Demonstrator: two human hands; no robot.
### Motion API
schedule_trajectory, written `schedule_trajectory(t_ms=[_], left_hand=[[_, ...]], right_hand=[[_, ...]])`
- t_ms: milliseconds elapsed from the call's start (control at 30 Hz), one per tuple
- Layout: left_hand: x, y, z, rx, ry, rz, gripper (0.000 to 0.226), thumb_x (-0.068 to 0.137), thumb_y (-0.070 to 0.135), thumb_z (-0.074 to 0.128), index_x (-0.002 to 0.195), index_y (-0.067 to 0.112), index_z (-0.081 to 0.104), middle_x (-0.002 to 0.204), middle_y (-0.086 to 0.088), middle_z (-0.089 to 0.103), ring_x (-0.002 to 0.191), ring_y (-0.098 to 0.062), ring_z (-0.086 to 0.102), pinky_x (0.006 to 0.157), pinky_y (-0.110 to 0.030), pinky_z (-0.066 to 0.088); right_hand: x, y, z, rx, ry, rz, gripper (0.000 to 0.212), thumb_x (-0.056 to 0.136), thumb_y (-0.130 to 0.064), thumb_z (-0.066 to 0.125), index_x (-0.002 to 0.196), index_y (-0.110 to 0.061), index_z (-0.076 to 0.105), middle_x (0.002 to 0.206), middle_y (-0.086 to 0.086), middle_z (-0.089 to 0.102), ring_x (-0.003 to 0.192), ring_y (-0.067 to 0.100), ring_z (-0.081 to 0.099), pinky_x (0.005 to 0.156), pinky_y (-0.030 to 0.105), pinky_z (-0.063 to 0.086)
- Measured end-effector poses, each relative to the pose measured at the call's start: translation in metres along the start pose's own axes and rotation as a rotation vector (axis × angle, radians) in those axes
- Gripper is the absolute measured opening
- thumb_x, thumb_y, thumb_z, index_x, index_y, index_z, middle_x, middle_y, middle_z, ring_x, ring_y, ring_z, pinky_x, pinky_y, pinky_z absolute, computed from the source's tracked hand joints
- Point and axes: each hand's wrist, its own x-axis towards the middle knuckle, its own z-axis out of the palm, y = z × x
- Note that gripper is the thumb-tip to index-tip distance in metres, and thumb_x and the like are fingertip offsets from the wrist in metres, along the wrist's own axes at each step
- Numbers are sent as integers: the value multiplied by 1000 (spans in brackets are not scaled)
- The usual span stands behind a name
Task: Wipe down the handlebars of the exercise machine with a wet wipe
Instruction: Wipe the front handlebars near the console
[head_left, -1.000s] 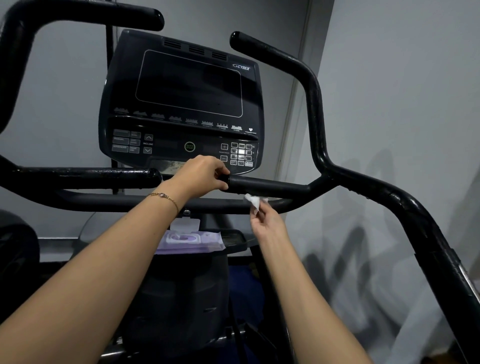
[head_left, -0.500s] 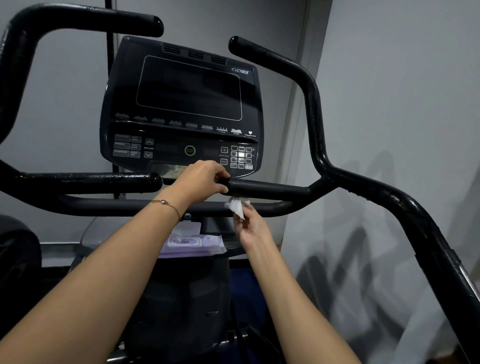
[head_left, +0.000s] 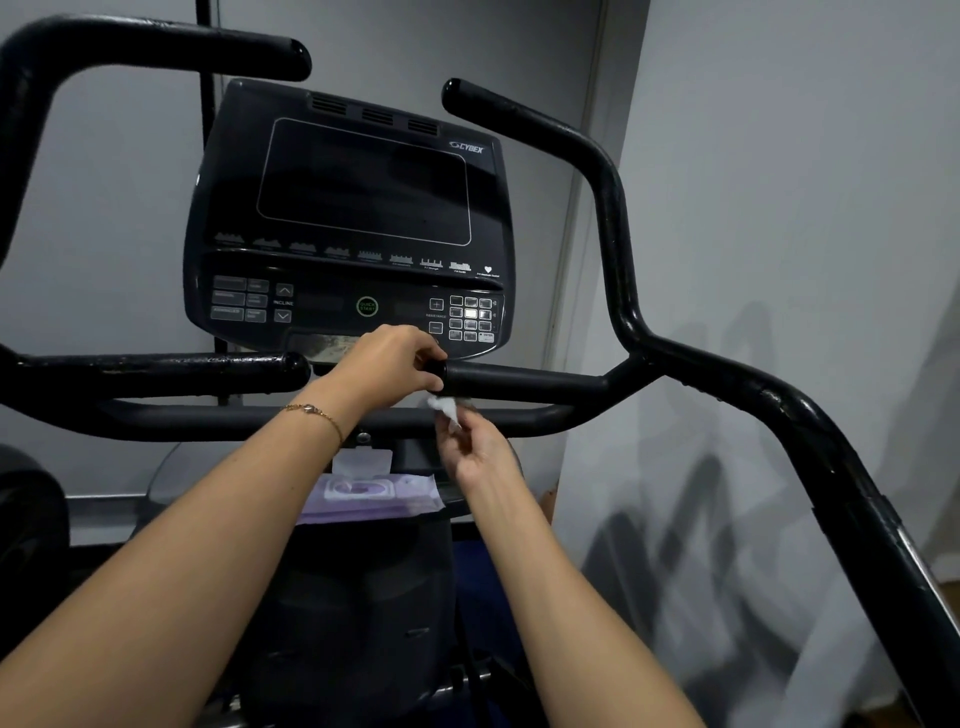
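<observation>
White wet wipe (head_left: 444, 409), crumpled, pinched in the fingertips of the right grip (head_left: 475, 452), just under the free end of the short inner handlebar (head_left: 524, 382). It possibly touches the bar, but the view is too blurred to confirm. Left grip (head_left: 389, 366) closed over that bar's end cap, probably to steady it against rubbing. Judgement: underside being wiped; the long outer handlebar (head_left: 613, 218) not yet reached. Purple wipe pack (head_left: 363, 493), flap up, lies near the front edge of the machine's tray (head_left: 171, 467) below the console (head_left: 353, 223), handy for a fresh sheet.
</observation>
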Motion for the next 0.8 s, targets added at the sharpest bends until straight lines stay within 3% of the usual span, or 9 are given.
schedule_trajectory(t_ms=[133, 233, 300, 367, 433, 500, 567, 733, 800], left_hand=[[-1, -1, 1, -12, 16, -16, 38, 80, 22, 73, 117, 18, 65, 116, -2, 66, 107, -18, 61, 96, -35, 49], [-2, 1, 1, 4, 19, -19, 38, 81, 22, 71, 118, 18, 64, 118, -3, 65, 109, -19, 60, 97, -35, 47], [-2, 3, 1, 20, 15, -15, 38, 82, 22, 70, 119, 18, 64, 118, -3, 64, 110, -19, 59, 97, -35, 47], [-2, 4, 1, 25, 6, -14, 38, 83, 22, 70, 120, 18, 63, 118, -3, 64, 110, -19, 59, 98, -36, 47], [-2, 5, 1, 23, 5, -14, 38, 83, 22, 70, 120, 18, 63, 118, -3, 64, 110, -19, 59, 98, -36, 47], [-3, 5, 1, 13, 11, -11, 38, 83, 22, 70, 120, 18, 63, 117, -3, 65, 109, -19, 60, 98, -36, 48], [-2, 3, 1, 4, 13, -8, 38, 82, 22, 70, 120, 18, 64, 117, -3, 65, 109, -19, 60, 98, -35, 48], [-1, -1, 3, -26, 26, -4, 36, 80, 21, 72, 116, 17, 66, 114, -2, 66, 107, -18, 61, 97, -36, 48], [-1, -2, 3, -26, 33, -3, 36, 80, 21, 73, 115, 17, 66, 113, -2, 67, 107, -18, 61, 97, -36, 48]], right_hand=[[-13, -6, -13, 45, -76, 88, 10, 90, 5, 49, 84, 5, 57, 86, 23, 60, 69, 25, 64, 46, 25, 56], [-32, -35, -35, 29, -38, -29, 16, 93, 4, 44, 81, 4, 56, 66, 18, 66, 51, 20, 66, 42, 23, 53], [-38, -68, -39, -237, 75, -357, 17, 91, 5, 45, 84, -3, 58, 68, 7, 63, 48, 7, 62, 49, 16, 51], [-41, -100, -36, -745, 233, -854, 20, 90, 2, 49, 96, -9, 65, 78, 1, 58, 65, 4, 56, 70, 21, 47], [-37, -120, -30, -1173, 315, -1108, 24, 92, -4, 47, 107, -11, 65, 98, 2, 54, 83, 7, 50, 84, 21, 39], [-22, -126, -28, -1361, 296, -1009, 18, 96, -12, 45, 102, -9, 62, 112, 9, 55, 87, 10, 51, 83, 20, 38], [-7, -120, -32, -1377, 269, -805, 13, 96, -23, 45, 91, -14, 54, 111, 13, 57, 82, 13, 54, 68, 22, 39], [-2, -111, -42, -1558, 109, -925, 23, 98, -25, 45, 75, -20, 48, 94, 7, 53, 86, 19, 53, 73, 23, 40], [-1, -118, -38, -1548, 183, -935, 20, 96, -25, 46, 77, -19, 47, 100, 14, 55, 81, 18, 52, 65, 24, 38]])
